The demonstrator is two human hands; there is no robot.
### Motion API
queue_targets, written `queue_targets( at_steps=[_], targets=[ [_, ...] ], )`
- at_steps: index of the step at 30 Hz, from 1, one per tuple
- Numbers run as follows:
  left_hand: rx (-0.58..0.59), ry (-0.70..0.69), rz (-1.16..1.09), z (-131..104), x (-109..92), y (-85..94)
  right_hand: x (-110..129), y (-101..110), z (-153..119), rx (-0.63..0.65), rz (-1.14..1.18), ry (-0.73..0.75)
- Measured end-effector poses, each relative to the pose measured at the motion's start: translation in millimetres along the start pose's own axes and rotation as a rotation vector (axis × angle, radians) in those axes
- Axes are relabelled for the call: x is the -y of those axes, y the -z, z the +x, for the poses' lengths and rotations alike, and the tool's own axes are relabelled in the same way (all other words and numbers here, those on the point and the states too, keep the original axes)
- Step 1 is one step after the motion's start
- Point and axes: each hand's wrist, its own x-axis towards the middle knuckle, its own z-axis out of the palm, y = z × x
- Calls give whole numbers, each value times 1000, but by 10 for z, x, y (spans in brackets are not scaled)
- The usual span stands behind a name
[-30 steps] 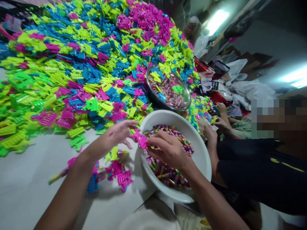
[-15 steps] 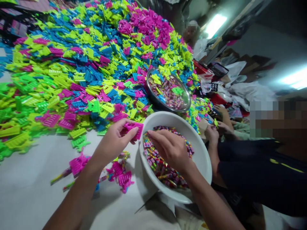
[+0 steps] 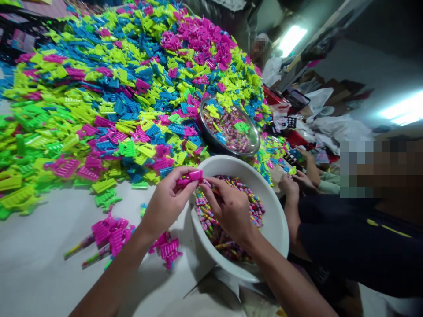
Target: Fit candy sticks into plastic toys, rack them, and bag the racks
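My left hand (image 3: 170, 200) is closed on a pink plastic piece (image 3: 195, 175), held above the left rim of a white bowl (image 3: 279, 220). The thumb and fingers of my right hand (image 3: 231, 207) pinch a small, patterned stick (image 3: 205, 182) against the end of that pink piece. Most of the stick is hidden by the fingers. Under my right hand, the bowl holds many short multicoloured sticks (image 3: 256, 207). On the white table by my left forearm lie several pink pieces (image 3: 170, 251), some with patterned sticks (image 3: 79, 246) attached or beside them.
A big heap of yellow, blue, pink and green plastic pieces (image 3: 132, 97) covers the table's far side. Behind the white bowl stands a metal bowl (image 3: 256, 143) of sticks. At the right, a person's hands (image 3: 291, 185) work close by; another person is farther back.
My right hand has come up from over the bowl to meet the pink piece, now with a stick in its fingers. The left hand has turned the piece edge-on and moved slightly right.
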Motion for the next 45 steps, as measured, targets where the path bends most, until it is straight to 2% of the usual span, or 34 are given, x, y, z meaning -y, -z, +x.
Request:
queue_targets(
  at_steps=[5,8,10,15,17,20,23,26,29,33,38,45],
  targets=[
    [-8,-86,74,-38,9,-107,-26,-5,-18,-35,-30,-11],
    [13,-89,81,-34,5,-103,-23,28,-7,-38,6,-21],
    [47,-114,80,-22,-6,-57,-10,89,26,-12,118,-54],
    [155,-279,106,-20,-66,77,29,336,139,246,630,-312],
    [157,-297,106,-42,-101,82,31,410,155,288,793,-372],
    [117,-310,118,-91,-160,30,27,455,132,260,861,-386],
    [83,-322,152,-160,-211,-61,46,454,81,221,752,-318],
    [9,-336,198,-290,-209,-176,105,455,23,177,513,-153],
    [-142,-361,242,-514,-145,-288,187,479,-29,154,405,-62],
    [-264,-366,255,-893,-55,-344,260,543,-71,383,607,-120],
    [-271,-332,206,-1264,-44,-240,335,562,-66,630,785,-121],
    [-342,-294,225,-1502,23,1,578,355,-70,751,936,-207]
  ],
)
